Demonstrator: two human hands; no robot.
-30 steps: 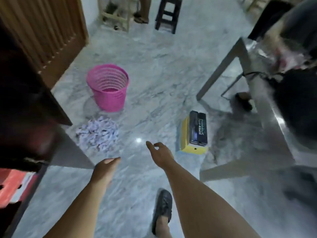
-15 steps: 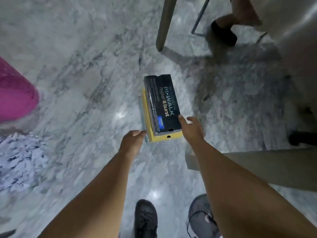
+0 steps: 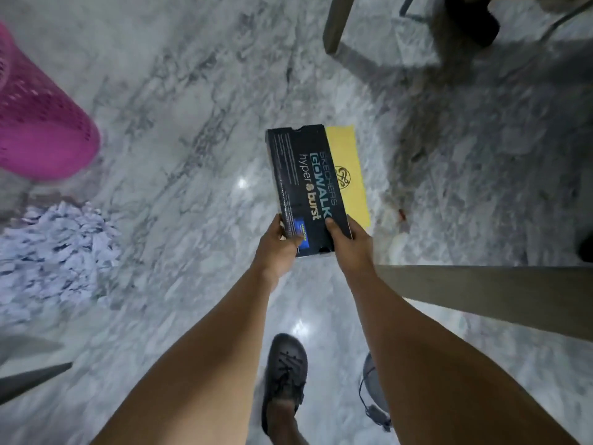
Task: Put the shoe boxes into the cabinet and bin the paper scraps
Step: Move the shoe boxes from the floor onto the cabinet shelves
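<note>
Two hands, left hand [image 3: 278, 244] and right hand [image 3: 349, 244], closed on black shoe box [image 3: 305, 184] near end; grip so far back, box may tip onto yellow box [image 3: 348, 175].

The floor [image 3: 192, 91] is showing pale grey marble with darker grey veins running across it. The box [image 3: 305, 184] is looking black, with teal and white letters, one yellowish word, and a small blue label near one end. The second box [image 3: 348, 175] is showing plain yellow with a dark round emblem. The basket [image 3: 38, 123] is glowing bright pink, with a pattern of small holes. The paper scraps [image 3: 54, 248] are appearing white with a bluish tint. The shoe [image 3: 285, 377] is looking black.
</note>
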